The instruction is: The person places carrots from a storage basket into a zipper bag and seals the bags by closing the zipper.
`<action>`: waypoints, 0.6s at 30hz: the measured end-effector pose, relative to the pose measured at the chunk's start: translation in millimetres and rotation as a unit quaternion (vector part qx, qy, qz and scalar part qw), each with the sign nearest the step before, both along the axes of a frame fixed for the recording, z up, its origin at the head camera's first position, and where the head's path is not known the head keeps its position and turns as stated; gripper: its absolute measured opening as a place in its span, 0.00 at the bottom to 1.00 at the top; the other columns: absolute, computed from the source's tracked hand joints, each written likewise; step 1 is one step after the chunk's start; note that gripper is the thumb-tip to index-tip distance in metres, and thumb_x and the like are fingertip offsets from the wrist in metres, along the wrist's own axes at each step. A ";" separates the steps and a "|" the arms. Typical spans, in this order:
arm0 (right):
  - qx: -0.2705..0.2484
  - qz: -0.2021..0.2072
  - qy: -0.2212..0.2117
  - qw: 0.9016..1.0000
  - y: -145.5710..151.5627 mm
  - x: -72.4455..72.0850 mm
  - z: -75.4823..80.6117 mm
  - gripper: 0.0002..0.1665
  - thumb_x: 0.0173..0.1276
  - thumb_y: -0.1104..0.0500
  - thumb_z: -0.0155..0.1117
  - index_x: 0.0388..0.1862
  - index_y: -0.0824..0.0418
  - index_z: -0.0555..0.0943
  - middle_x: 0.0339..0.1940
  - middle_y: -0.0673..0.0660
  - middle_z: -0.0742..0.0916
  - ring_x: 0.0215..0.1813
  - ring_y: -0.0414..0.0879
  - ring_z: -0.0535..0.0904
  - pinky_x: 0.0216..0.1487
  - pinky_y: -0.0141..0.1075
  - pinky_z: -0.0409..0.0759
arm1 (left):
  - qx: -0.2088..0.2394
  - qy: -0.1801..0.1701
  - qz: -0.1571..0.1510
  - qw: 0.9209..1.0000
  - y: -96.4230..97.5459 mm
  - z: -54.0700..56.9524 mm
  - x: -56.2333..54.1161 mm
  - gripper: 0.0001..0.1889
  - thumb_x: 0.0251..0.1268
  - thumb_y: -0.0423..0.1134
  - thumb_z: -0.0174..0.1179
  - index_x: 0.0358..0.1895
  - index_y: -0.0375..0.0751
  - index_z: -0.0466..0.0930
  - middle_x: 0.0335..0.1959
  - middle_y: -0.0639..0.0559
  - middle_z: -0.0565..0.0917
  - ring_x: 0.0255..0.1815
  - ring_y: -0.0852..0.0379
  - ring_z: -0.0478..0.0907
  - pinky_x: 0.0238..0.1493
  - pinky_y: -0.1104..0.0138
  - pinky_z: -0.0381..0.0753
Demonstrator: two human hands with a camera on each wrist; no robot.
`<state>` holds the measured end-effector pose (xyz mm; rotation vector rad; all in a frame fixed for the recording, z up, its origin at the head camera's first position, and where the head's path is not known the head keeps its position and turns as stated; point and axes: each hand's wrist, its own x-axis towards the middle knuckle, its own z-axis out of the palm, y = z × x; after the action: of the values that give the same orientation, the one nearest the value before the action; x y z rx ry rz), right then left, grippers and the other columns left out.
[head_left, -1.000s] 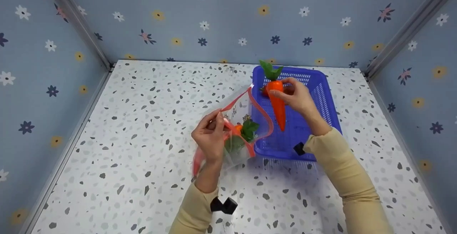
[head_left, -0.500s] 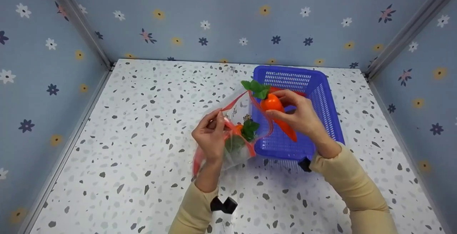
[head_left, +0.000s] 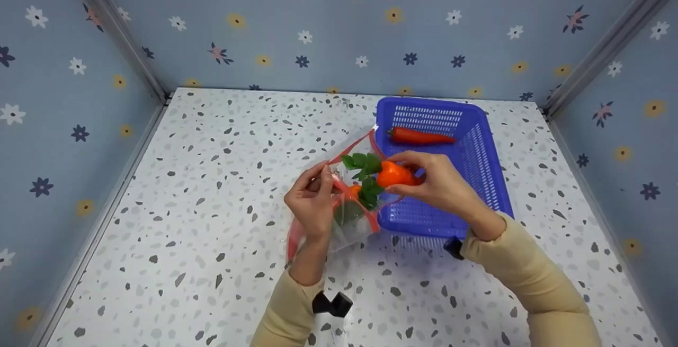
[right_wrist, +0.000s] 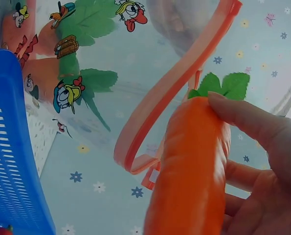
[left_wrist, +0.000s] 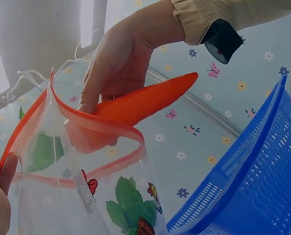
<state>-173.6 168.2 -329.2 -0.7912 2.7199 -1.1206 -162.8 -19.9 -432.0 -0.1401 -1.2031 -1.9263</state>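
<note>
My left hand [head_left: 313,198] pinches the red-edged rim of a clear zip bag [head_left: 344,233], whose mouth stands open to the right. Inside the bag, orange and green leafy items show through the printed plastic; the right wrist view shows green leaves [right_wrist: 91,78] there. My right hand [head_left: 437,183] grips an orange carrot [head_left: 394,175] near its leafy end. The carrot's leaves [head_left: 363,162] are at the bag's mouth, and its tapered tip [left_wrist: 184,83] points away from the bag in the left wrist view.
A blue plastic basket [head_left: 492,177] stands right of the bag, partly beneath my right hand. A red chili pepper [head_left: 421,136] lies near its back wall. Flower-patterned walls [head_left: 339,29] surround the speckled tabletop [head_left: 212,188].
My right hand has brought the carrot from over the basket down and left, turning its leafy end toward the bag's mouth. The red chili pepper is now uncovered. My left hand stays put.
</note>
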 end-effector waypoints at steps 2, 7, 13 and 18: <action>0.014 0.009 0.000 1.000 -3.2 -1.1 0.0 0.24 0.50 0.50 0.69 0.47 0.56 0.78 0.38 0.50 0.81 0.34 0.44 0.74 0.36 0.34 0.76 | 0.004 0.005 -0.002 1.000 -0.3 -0.1 -0.2 0.08 0.55 0.29 0.58 0.36 0.25 0.79 0.21 0.37 0.79 0.14 0.53 0.75 0.12 0.63 0.77; 0.040 0.029 0.007 0.999 -13.3 -4.8 -1.5 0.23 0.49 0.53 0.70 0.45 0.58 0.79 0.36 0.51 0.81 0.35 0.44 0.74 0.38 0.34 0.76 | 0.002 0.009 -0.011 1.000 -1.0 -1.5 0.1 0.08 0.56 0.28 0.58 0.36 0.25 0.79 0.17 0.36 0.77 0.13 0.51 0.75 0.11 0.62 0.76; 0.079 0.036 0.031 0.996 -27.5 -7.6 -5.7 0.24 0.49 0.54 0.71 0.45 0.61 0.80 0.36 0.53 0.82 0.36 0.45 0.75 0.40 0.34 0.77 | -0.002 -0.002 -0.020 1.000 -0.7 2.6 3.5 0.07 0.56 0.28 0.57 0.37 0.27 0.80 0.18 0.39 0.79 0.13 0.51 0.75 0.10 0.63 0.75; 0.100 0.029 0.031 0.994 -39.2 -9.1 -7.2 0.26 0.48 0.54 0.72 0.46 0.63 0.79 0.38 0.55 0.83 0.36 0.46 0.76 0.40 0.35 0.78 | 0.003 -0.006 -0.017 1.000 0.3 14.1 8.7 0.09 0.55 0.28 0.58 0.36 0.24 0.79 0.20 0.36 0.79 0.14 0.53 0.76 0.13 0.66 0.77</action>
<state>-182.7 129.0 -336.4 -0.8808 2.7819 -0.8083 -154.1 -19.6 -417.9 -0.1464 -1.2110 -1.9623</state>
